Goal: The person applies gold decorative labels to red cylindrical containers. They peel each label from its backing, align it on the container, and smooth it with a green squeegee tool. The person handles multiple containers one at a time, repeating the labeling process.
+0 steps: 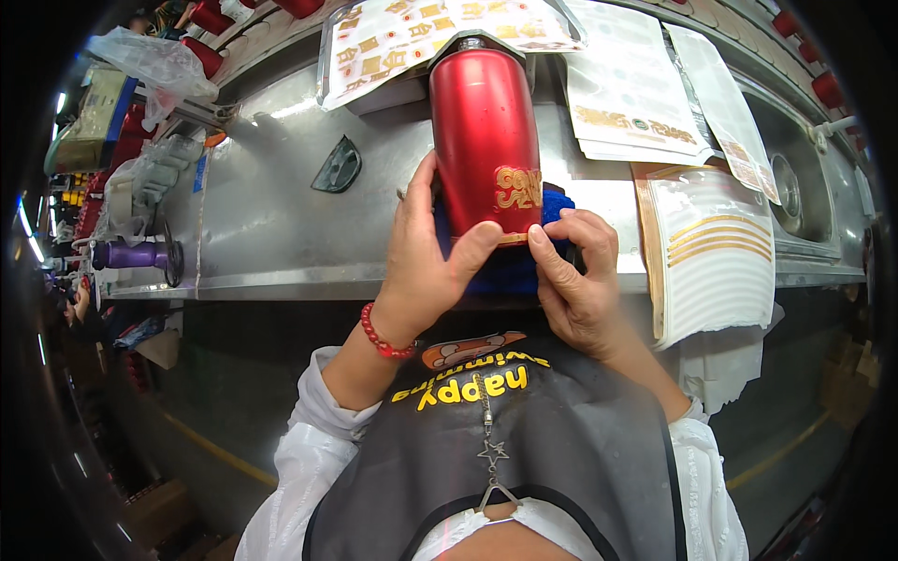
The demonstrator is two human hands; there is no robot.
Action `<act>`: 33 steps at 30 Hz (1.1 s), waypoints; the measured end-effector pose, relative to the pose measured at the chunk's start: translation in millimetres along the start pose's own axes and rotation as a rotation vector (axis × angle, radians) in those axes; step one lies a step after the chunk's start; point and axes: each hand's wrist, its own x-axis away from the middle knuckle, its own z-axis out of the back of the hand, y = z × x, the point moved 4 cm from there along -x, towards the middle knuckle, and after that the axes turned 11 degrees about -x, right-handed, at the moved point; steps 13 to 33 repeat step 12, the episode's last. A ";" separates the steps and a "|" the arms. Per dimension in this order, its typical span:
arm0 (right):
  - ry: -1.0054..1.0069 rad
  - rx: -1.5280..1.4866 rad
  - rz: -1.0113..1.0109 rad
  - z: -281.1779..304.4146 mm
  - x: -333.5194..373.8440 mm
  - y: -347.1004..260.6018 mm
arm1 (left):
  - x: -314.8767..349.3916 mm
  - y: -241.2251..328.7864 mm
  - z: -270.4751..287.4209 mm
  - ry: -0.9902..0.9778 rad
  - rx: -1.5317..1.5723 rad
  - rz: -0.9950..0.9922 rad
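A glossy red metallic bottle (482, 117) lies lengthwise in front of me, its far end towards the back of the counter. A gold decal with lettering (517, 189) is on its near right side, and a thin gold strip (513, 239) runs along the near edge. My left hand (421, 248) wraps the bottle's left side, thumb at the near edge. My right hand (578, 271) has its thumb pressed at the strip's right end, with the other fingers bent beside the bottle. A blue cloth (557, 204) shows under the bottle.
Decal sheets (631, 84) lie at the back right, beside a stack of sheets with gold arcs (718, 243). More sheets fill a tray (323, 84) behind. A dark squeegee-like piece (338, 166) lies left on the steel counter (271, 224). A sink (795, 178) is far right; a purple bottle (126, 255) far left.
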 end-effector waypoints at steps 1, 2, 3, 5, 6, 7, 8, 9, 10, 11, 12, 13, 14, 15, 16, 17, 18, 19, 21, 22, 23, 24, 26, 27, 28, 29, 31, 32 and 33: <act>0.000 -0.005 -0.001 -0.1 0.0 0.5 | 0.2 -1.6 0.9 0.000 0.094 0.010; -0.001 -0.009 -0.001 -0.3 -0.2 0.8 | 0.2 -3.0 2.2 -0.001 0.188 0.020; 0.002 -0.006 0.001 -0.7 0.0 1.0 | 0.8 -4.0 3.0 -0.011 0.128 0.000; 0.006 0.001 0.005 -1.1 -0.4 1.3 | 1.5 -7.2 0.8 -0.012 0.020 -0.018; 0.005 -0.003 0.005 -1.0 -0.1 1.1 | 1.8 -7.0 -0.2 -0.010 -0.035 -0.027; 0.004 -0.008 0.004 -0.8 0.3 0.7 | 1.9 -5.7 -0.4 -0.007 -0.036 -0.026; 0.004 -0.012 0.004 -0.6 0.6 0.2 | 2.0 -3.4 -0.3 -0.003 -0.037 -0.024; 0.002 -0.013 0.002 -0.7 0.7 0.4 | 1.9 -2.1 -0.5 -0.001 -0.039 -0.021; 0.001 -0.014 0.001 -0.6 0.8 0.4 | 1.9 -1.1 -0.7 0.001 -0.063 -0.027; 0.000 -0.014 -0.001 -0.6 0.8 0.5 | 1.8 -0.2 -0.9 0.003 -0.087 -0.032; -0.001 -0.018 0.000 -1.2 0.5 0.7 | 2.2 0.3 -0.7 0.008 -0.113 -0.037; -0.001 -0.018 0.000 -1.2 0.5 0.7 | 2.2 0.3 -0.7 0.008 -0.113 -0.037; -0.001 -0.018 0.000 -1.2 0.5 0.7 | 2.2 0.3 -0.7 0.008 -0.113 -0.037; -0.001 -0.018 0.000 -1.2 0.5 0.7 | 2.2 0.3 -0.7 0.008 -0.113 -0.037; -0.001 -0.018 0.000 -1.2 0.5 0.7 | 2.2 0.3 -0.7 0.008 -0.113 -0.037; -0.001 -0.018 0.000 -1.2 0.5 0.7 | 2.2 0.3 -0.7 0.008 -0.113 -0.037; -0.001 -0.018 0.000 -1.2 0.5 0.7 | 2.2 0.3 -0.7 0.008 -0.113 -0.037; -0.001 -0.018 0.000 -1.2 0.5 0.7 | 2.2 0.3 -0.7 0.008 -0.113 -0.037; -0.001 -0.018 0.000 -1.2 0.5 0.7 | 2.2 0.3 -0.7 0.008 -0.113 -0.037; -0.001 -0.018 0.000 -1.2 0.5 0.7 | 2.2 0.3 -0.7 0.008 -0.113 -0.037; -0.001 -0.018 0.000 -1.2 0.5 0.7 | 2.2 0.3 -0.7 0.008 -0.113 -0.037; -0.001 -0.018 0.000 -1.2 0.5 0.7 | 2.2 0.3 -0.7 0.008 -0.113 -0.037; -0.001 -0.018 0.000 -1.2 0.5 0.7 | 2.2 0.3 -0.7 0.008 -0.113 -0.037; -0.001 -0.018 0.000 -1.2 0.5 0.7 | 2.2 0.3 -0.7 0.008 -0.113 -0.037; -0.001 -0.018 0.000 -1.2 0.5 0.7 | 2.2 0.3 -0.7 0.008 -0.113 -0.037; -0.001 -0.018 0.000 -1.2 0.5 0.7 | 2.2 0.3 -0.7 0.008 -0.113 -0.037; -0.001 -0.018 0.000 -1.2 0.5 0.7 | 2.2 0.3 -0.7 0.008 -0.113 -0.037; -0.001 -0.018 0.000 -1.2 0.5 0.7 | 2.2 0.3 -0.7 0.008 -0.113 -0.037; -0.001 -0.018 0.000 -1.2 0.5 0.7 | 2.2 0.3 -0.7 0.008 -0.113 -0.037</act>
